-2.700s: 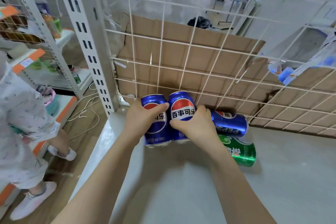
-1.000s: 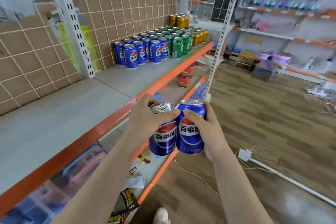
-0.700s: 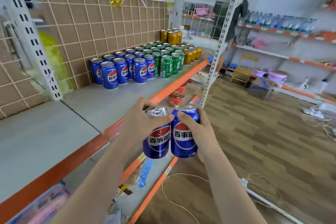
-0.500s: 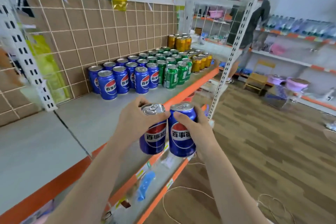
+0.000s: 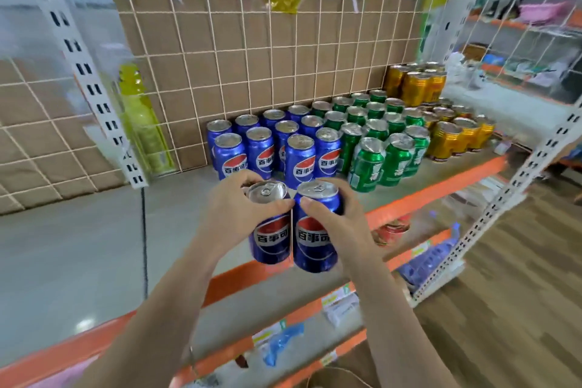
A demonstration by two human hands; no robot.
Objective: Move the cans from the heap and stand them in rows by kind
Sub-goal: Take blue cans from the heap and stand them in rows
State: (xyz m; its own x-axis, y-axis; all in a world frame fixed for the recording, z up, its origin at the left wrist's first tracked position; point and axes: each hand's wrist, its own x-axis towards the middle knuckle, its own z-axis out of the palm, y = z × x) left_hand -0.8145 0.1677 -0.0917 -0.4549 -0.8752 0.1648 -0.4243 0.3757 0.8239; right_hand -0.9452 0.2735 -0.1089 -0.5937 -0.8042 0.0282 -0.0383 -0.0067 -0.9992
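Note:
My left hand [image 5: 234, 214] grips one blue Pepsi can [image 5: 271, 230] and my right hand [image 5: 338, 224] grips a second blue Pepsi can [image 5: 316, 238]. Both cans are upright, side by side and touching, held just above the front part of the grey shelf [image 5: 78, 239]. Right behind them stand rows of blue Pepsi cans [image 5: 274, 145]. To the right of those stand rows of green cans [image 5: 378, 135], then gold cans [image 5: 453, 132], with more gold cans stacked at the back [image 5: 415, 82].
The shelf has an orange front edge [image 5: 434, 192] and a wire grid with cardboard [image 5: 252, 57] behind it. A white slotted upright [image 5: 94, 94] stands at the left, another [image 5: 516, 179] at the right. Lower shelves [image 5: 315, 318] hold packets. Wooden floor [image 5: 519, 309] lies to the right.
I lifted the two Pepsi cans from the heap on another shelf and carried them to this one. In the last second the rows of standing cans have come much closer.

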